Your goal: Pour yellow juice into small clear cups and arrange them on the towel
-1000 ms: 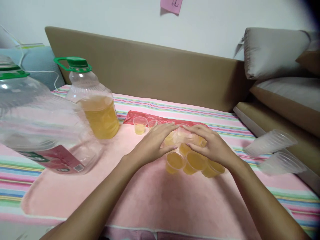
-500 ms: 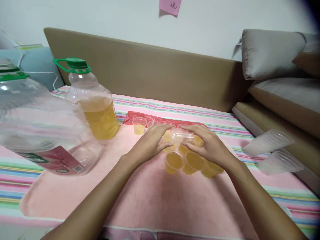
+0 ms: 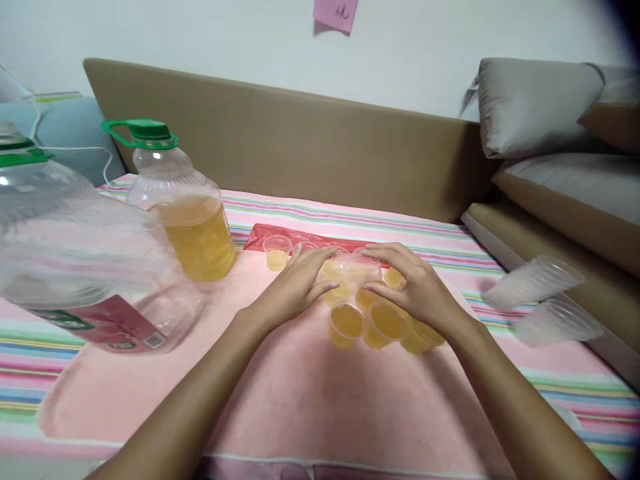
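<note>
A clear plastic cup (image 3: 356, 269) lies sideways between my two hands, above a cluster of cups. My left hand (image 3: 305, 280) has its fingers and thumb curved about the cup's left end. At its right end are the fingers and thumb of my right hand (image 3: 407, 283). Under and in front of them stand several cups of yellow drink; the nearest is a filled cup (image 3: 347, 323). A part-filled cup (image 3: 277, 253) stands left of my left fingers. My hands hide some of the cups behind.
To the left stand a large, mostly clear bottle (image 3: 85, 247) and a green-capped bottle of yellow drink (image 3: 197, 233). Stacked clear cups (image 3: 537, 283) lie at the right by the cushions (image 3: 545, 110). A red plastic bag (image 3: 270, 237) lies behind the cups on the pink mat (image 3: 280, 400).
The clear cup between my hands has shifted slightly left and appears less plainly outlined. My hands have moved a little, while the filled cups and bottles stay in place.
</note>
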### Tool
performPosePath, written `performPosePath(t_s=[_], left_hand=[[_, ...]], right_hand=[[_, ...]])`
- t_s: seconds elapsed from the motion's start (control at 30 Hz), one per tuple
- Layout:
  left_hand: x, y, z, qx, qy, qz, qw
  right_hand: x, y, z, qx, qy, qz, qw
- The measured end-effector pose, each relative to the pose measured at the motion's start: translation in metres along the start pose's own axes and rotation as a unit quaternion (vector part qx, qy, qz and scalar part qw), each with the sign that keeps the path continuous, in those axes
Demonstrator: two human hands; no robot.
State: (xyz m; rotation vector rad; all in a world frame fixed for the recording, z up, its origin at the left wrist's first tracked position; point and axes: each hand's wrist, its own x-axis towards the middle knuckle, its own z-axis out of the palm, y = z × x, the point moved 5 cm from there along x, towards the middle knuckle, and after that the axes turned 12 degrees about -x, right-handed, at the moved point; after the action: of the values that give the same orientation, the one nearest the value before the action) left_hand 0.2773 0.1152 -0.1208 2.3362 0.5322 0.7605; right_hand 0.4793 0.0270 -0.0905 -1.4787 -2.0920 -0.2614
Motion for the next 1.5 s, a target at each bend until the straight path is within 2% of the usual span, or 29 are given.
performPosePath(t_s=[0.37, 0.87, 1.1, 1.23, 1.5], left_hand=[[-0.001, 0.0, -0.003, -0.002, -0.013, -0.005, 1.0], [0.001, -0.003, -0.003, -0.003, -0.03, -0.012, 0.999], [-0.001, 0.002, -0.003, -0.002, -0.014, 0.009, 1.0], [0.002, 0.004, 0.003, 0.011, 0.011, 0.034, 0.999], [0.007, 0.005, 0.013, 0.028, 0.045, 0.028, 0.998]], right_hand=[[0.0, 0.0, -0.001, -0.009, 0.004, -0.027, 1.0], [-0.001, 0.0, -0.001, -0.008, 0.003, -0.021, 1.0], [-0.001, -0.001, 0.001, -0.032, -0.006, -0.012, 0.999], [-0.002, -0.002, 0.003, -0.047, 0.01, -0.034, 0.998], [-0.001, -0.011, 0.004, -0.045, 0.021, -0.064, 0.997]])
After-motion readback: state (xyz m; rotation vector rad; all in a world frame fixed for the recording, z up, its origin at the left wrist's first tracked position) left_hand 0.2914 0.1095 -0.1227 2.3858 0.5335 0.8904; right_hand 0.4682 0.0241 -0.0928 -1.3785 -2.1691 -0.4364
